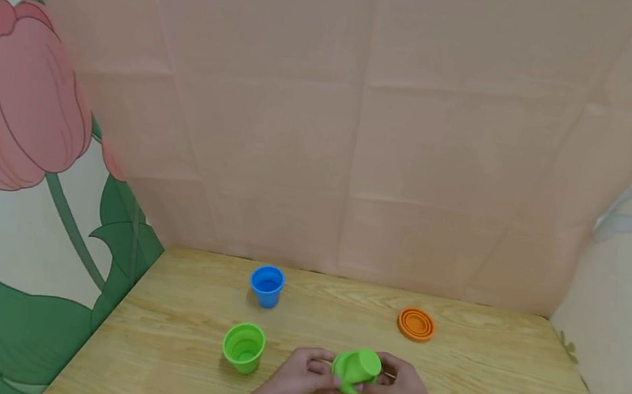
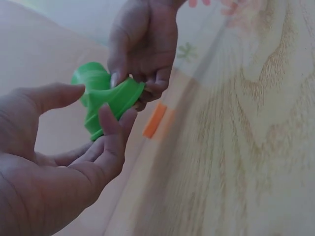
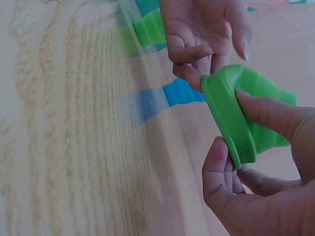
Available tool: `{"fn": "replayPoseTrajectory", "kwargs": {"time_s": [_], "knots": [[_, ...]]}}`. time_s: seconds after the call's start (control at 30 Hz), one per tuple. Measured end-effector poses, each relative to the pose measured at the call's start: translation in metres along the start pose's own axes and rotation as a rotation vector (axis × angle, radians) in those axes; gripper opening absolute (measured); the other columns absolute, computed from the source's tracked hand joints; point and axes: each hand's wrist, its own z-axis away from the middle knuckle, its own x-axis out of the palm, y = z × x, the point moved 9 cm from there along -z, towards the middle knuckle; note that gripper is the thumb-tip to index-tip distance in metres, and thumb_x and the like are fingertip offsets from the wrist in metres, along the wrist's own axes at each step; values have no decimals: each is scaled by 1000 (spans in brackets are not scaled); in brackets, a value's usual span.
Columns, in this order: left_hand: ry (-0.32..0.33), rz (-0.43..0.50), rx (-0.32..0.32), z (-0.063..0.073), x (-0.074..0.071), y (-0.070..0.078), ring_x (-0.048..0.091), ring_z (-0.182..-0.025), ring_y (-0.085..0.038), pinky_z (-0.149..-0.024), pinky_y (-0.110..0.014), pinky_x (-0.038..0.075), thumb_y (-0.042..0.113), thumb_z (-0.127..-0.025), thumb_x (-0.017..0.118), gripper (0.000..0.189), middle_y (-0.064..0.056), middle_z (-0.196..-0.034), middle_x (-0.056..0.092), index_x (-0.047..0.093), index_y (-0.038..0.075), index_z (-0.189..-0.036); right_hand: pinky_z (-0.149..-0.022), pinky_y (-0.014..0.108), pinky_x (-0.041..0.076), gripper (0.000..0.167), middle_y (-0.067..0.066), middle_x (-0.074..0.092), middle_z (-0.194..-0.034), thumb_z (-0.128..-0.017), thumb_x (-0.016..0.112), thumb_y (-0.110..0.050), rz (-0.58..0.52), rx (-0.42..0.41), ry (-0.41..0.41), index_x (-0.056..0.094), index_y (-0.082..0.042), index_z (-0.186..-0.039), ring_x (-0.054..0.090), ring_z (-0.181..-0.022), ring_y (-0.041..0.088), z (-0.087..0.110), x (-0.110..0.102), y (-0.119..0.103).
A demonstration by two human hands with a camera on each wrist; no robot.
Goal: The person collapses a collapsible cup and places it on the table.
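A light green collapsible cup (image 1: 354, 369) is held above the table between both hands, its base tilted up and its wall partly folded and bent out of shape. My left hand (image 1: 296, 376) holds the cup's left side, fingers curled at the rim. On the other side my right hand (image 1: 402, 390) grips it, the thumb (image 3: 268, 110) pressing into the wall and the fingers under the rim. To the left stands another green cup (image 1: 244, 343), upright and unfolded.
A blue cup (image 1: 267, 287) stands upright at the back left of the wooden table (image 1: 182, 313). At the back right lies an orange collapsed cup (image 1: 416, 324), flat in rings. A pinkish sheet (image 1: 357, 128) hangs behind the table.
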Motion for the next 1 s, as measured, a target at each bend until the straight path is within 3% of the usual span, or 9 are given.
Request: {"fn": "replayPoseTrajectory", "kwargs": {"time_s": [0.1,0.23,0.5,0.6,0.73,0.87,1.0], "knots": [[-25,8,28,1,1,1,74,-82,-12,-78,-25,66,1,-87,79,45,-5,-90,77,68,2,-130,-85,22,64,67,17,70,-127,-83,89,-14,-8,-2,2,58,8,-138,72,-107,20,0,0,1],[-6,-6,36,2,-1,1,71,-80,-9,-74,-21,62,3,-82,84,40,1,-84,75,72,4,-121,-86,21,63,61,16,71,-125,-82,89,-14,2,-30,-24,62,5,-134,71,-104,17,-1,1,-1],[6,43,-7,-1,-3,-6,73,-74,-11,-68,-22,63,-1,-83,83,28,-2,-82,77,70,0,-108,-90,23,64,57,15,71,-126,-81,90,-11,-20,-54,-68,65,3,-130,71,-111,20,1,7,-4],[0,64,-12,-1,-3,-7,73,-74,-12,-67,-22,63,-2,-84,81,28,-3,-85,78,70,-1,-110,-90,24,64,57,16,70,-127,-82,89,-12,-20,-43,-61,64,4,-131,71,-113,23,2,8,-4],[-10,138,-25,0,-3,-7,74,-81,-12,-71,-20,63,3,-91,77,34,-5,-97,79,67,-3,-123,-89,25,64,58,20,70,-129,-85,87,-14,11,-19,4,62,6,-134,71,-115,27,5,4,-5],[34,213,-47,-1,-1,-8,73,-84,-11,-74,-19,61,16,-99,72,37,-3,-99,78,67,-4,-129,-89,28,66,59,21,71,-130,-84,87,-17,25,14,89,63,6,-133,71,-115,29,6,-2,-5],[132,221,-42,-3,0,-9,69,-78,-9,-70,-17,57,21,-100,72,35,1,-91,76,70,-5,-124,-89,30,66,58,21,72,-129,-84,87,-18,22,30,109,64,7,-131,72,-114,28,5,-3,-6]]}}
